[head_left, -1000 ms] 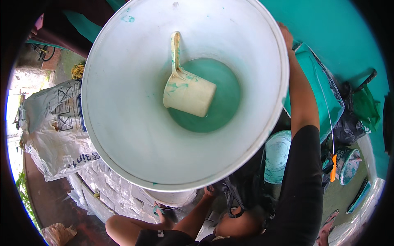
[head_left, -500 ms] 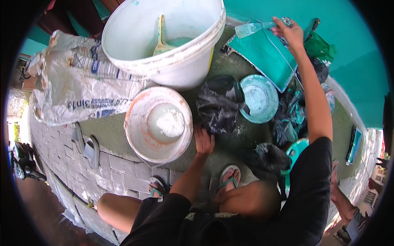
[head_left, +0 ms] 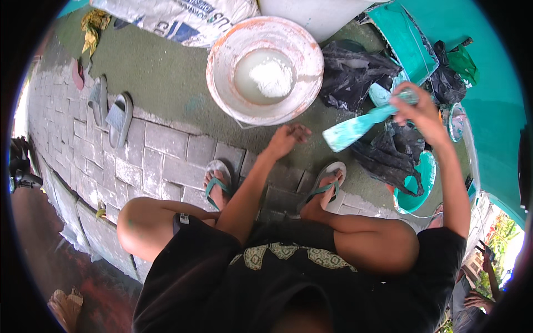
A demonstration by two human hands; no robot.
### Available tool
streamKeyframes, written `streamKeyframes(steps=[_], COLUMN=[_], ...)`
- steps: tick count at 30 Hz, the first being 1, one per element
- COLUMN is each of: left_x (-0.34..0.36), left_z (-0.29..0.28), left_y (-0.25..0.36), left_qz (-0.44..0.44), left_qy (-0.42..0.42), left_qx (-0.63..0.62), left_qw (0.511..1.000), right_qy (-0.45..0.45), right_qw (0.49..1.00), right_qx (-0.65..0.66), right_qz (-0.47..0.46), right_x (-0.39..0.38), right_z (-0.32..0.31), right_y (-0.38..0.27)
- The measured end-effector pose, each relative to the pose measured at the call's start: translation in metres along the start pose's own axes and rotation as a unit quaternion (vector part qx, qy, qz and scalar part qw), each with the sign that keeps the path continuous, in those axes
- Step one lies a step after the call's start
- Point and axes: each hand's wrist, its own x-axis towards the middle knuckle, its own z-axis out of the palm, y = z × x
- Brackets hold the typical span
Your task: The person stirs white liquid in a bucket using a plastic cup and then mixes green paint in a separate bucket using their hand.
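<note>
My right hand point(head_left: 421, 114) grips a paint-smeared scraper point(head_left: 355, 131), its wide turquoise blade tilted down toward the ground between my feet and a black plastic bag. In front of me stands a round bucket point(head_left: 217, 66) with orange-stained walls; a mound of white powder point(head_left: 272, 79) sits in cloudy liquid inside it. My left hand point(head_left: 288, 140) hovers just below the bucket's near rim, loosely curled with fingers apart and nothing seen in it. The black plastic bag point(head_left: 355, 71) lies right of the bucket, and a pale turquoise basin point(head_left: 380, 95) shows partly behind my right hand.
A printed white sack point(head_left: 183, 19) and a large white tub point(head_left: 316, 16) stand behind the bucket. Far right are a turquoise paint tray point(head_left: 397, 33), a turquoise pail point(head_left: 426, 180) and a green wall point(head_left: 497, 111). Grey slippers point(head_left: 119, 119) rest on the paving; another person's hand point(head_left: 477, 301) shows lower right.
My right hand has brought the scraper from above the paint tray nearer to me. The left hand has left the bucket's side. The view has shifted, so the bucket appears higher.
</note>
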Motion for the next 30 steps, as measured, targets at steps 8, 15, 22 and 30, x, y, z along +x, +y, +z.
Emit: streamKeyframes(steps=[8,15,22,30], left_x=[-0.001,-0.032,-0.028,-0.028], left_z=[-0.077,-0.159,-0.207,-0.225], left_y=[0.016,0.039,0.035,0.126], left_qz=[-0.19,-0.221,-0.031,0.127], left_qy=[-0.072,0.077,0.297,0.493], left_qx=[0.494,0.353,0.19,0.13], left_qw=[0.846,0.906,0.935,0.851], right_qy=[-0.049,0.062,0.0,-0.131], right_qw=[0.861,0.929,0.982,0.871], right_qx=[-0.311,-0.192,-0.113,-0.394], right_qz=[-0.399,-0.309,-0.155,-0.262], right_x=[0.038,0.04,0.041,0.001], right_z=[0.138,0.116,0.105,0.133], right_y=[0.086,0.081,0.129,0.088])
